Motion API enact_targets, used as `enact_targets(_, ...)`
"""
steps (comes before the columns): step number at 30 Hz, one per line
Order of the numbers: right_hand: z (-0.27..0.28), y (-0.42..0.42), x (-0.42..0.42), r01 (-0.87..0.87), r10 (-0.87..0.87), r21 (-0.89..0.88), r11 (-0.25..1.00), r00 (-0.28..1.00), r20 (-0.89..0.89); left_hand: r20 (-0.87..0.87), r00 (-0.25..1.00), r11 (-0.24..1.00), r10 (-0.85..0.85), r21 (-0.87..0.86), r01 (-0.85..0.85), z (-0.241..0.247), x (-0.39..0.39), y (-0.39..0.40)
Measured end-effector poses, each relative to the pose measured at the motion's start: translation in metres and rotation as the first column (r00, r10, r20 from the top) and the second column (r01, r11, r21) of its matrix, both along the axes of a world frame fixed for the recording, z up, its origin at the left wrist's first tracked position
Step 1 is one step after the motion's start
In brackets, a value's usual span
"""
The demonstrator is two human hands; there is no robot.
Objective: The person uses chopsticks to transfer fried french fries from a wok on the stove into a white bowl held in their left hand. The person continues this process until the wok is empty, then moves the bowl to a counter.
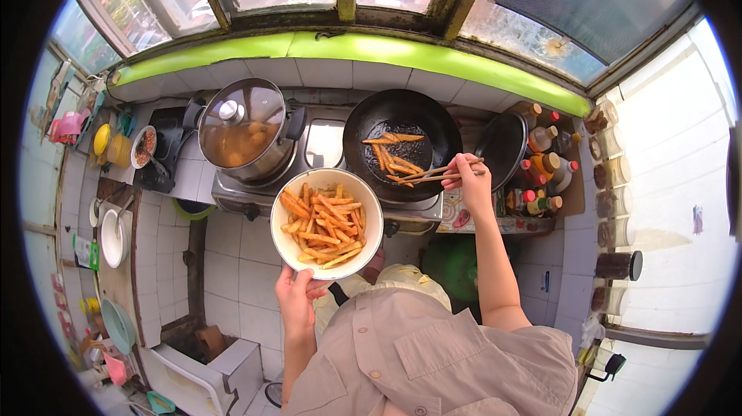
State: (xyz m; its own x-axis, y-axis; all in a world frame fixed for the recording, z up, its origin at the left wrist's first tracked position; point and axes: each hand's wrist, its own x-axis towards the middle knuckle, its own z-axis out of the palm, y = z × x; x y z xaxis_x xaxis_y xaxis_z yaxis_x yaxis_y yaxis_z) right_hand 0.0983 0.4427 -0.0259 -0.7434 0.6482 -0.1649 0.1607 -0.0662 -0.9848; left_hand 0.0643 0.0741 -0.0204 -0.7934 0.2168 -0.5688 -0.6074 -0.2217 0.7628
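My left hand [299,294] grips the near rim of a white bowl [277,242] filled with fries [326,230], held in front of the stove. In my right hand [468,177] is a pair of wooden chopsticks [432,175], their tips at the fries in a black wok [446,132]. Several fries [400,161] lie in the wok in two loose groups, with a shiny film of oil under them. Whether the chopstick tips pinch a fry cannot be told. The wok sits on the right side of the gas stove [426,216].
A glass-lidded pot [243,126] stands on the left burner, with brown contents. Right of the wok lean a black lid [501,146] and several sauce bottles [543,166]. A bowl of peanuts [144,147] with a spoon stands far left. Jars [613,203] line the right wall.
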Motion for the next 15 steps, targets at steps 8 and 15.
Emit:
enact_targets(8, 0.018, -0.011, 0.001, 0.089, -0.086, 0.028, 0.996, 0.992, -0.095, 0.005, 1.0, 1.0, 0.006, -0.002, -0.006, 0.005, 0.001, 0.003)
enact_targets(15, 0.02, -0.018, 0.002, 0.013, -0.012, 0.073, 0.997, 1.0, -0.018, 0.007, 1.0, 1.0, -0.003, 0.002, 0.003, 0.005, 0.002, 0.003)
